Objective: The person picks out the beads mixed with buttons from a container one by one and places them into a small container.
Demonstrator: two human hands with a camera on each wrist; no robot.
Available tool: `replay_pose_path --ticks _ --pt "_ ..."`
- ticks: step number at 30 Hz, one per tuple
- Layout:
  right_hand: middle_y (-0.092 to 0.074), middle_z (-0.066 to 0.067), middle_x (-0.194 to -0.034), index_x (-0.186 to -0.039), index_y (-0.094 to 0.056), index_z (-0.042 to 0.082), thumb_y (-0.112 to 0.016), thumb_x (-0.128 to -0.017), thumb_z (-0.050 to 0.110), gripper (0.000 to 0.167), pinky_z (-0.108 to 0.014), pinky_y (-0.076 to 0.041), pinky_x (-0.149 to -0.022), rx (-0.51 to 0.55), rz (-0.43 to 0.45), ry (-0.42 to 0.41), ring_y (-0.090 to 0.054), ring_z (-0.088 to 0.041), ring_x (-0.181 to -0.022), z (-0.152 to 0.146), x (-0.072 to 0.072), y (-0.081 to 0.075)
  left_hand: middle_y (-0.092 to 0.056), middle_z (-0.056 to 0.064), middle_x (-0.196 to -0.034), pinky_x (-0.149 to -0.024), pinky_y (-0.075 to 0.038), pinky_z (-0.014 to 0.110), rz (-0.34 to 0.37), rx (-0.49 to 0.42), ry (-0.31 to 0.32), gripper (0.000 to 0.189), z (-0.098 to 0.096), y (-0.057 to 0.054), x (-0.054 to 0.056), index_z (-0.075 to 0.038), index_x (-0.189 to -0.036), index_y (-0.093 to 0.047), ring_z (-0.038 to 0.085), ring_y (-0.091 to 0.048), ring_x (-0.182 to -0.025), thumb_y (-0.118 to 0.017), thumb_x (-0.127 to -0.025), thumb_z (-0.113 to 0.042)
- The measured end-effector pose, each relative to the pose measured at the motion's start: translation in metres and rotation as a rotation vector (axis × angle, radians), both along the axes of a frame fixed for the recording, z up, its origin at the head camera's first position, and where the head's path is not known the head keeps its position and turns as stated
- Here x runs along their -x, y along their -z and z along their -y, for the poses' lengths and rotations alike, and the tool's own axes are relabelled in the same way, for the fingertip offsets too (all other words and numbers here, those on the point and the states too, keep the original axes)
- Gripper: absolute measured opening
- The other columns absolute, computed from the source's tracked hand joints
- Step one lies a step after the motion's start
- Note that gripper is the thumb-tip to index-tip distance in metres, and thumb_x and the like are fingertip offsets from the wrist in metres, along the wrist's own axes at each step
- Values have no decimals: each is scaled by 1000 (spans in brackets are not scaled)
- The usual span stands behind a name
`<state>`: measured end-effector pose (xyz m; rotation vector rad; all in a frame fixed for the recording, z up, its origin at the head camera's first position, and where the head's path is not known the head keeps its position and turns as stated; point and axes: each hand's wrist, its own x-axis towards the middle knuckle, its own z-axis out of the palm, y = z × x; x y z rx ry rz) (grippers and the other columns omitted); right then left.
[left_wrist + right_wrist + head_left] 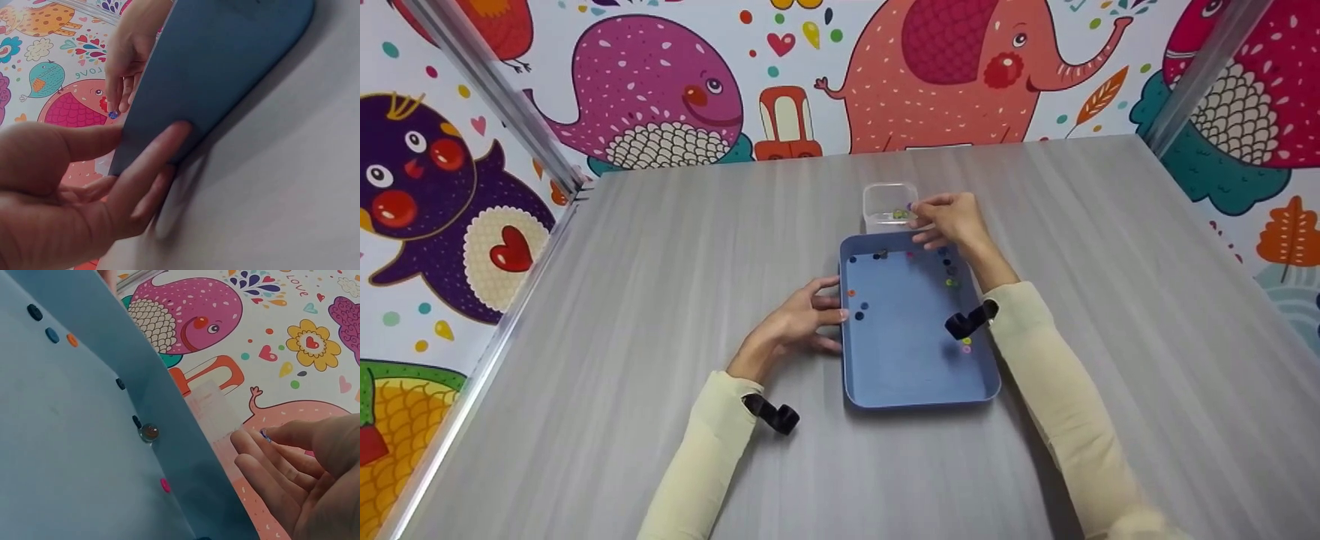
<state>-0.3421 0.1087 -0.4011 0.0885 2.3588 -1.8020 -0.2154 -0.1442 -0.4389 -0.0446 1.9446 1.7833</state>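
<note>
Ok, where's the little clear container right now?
In the head view the clear container stands on the table just past the blue tray's far edge, with the right hand pinching a bead beside it.

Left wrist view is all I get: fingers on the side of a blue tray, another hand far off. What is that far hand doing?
Observer: The right hand pinches a small blue bead at its fingertips, over a clear container that stands just beyond the far end of the blue tray.
Operator: Anything in that container?
Observer: Yes, a few small coloured pieces lie at its bottom; too small to count.
Operator: And inside the tray?
Observer: Small coloured beads lie scattered there, mostly along the far and right walls, among them a clear glassy bead and a pink one.
Operator: Is my left hand lifting the tray?
Observer: No. The left hand touches its left wall; the tray lies flat on the table.
</note>
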Motion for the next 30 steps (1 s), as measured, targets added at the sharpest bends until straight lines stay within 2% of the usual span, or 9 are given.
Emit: replay_pose_path --ticks 9,17,22,30 --pt "-73 1 -72 -118 -70 1 -68 -96 21 29 -26 -61 -51 1 -33 32 -71 -12 -55 0 3 4 -49 25 -144 -77 -66 44 3 -9 -5 68 1 0 -1 -14 -156 -29 31 -67 -112 -60 -98 -1" --pt "-74 -2 -73 -117 -71 1 -67 -97 17 26 -26 -60 -49 0 -33 32 -70 -12 -53 0 3 6 -49 27 -144 -76 -66 44 4 -16 -3 68 0 1 -1 -11 -156 -27 34 -65 -115 -60 -98 1" --pt "-75 -2 -74 -120 -70 2 -67 -97 19 29 -27 -61 -50 -27 -36 34 -70 -12 -54 -1 4 7 -50 26 -143 -74 -66 42 3 -12 -7 68 -1 1 0 -12 -156 -28 33 -66 -114 -60 -97 1" --pt "-75 -4 -78 -116 -71 1 -67 -97 20 27 -27 -61 -51 -50 -46 33 -71 -11 -55 -2 2 7 -49 25 -145 -73 -66 42 3 -3 -3 69 1 1 0 -13 -157 -28 32 -65 -114 -61 -97 0"
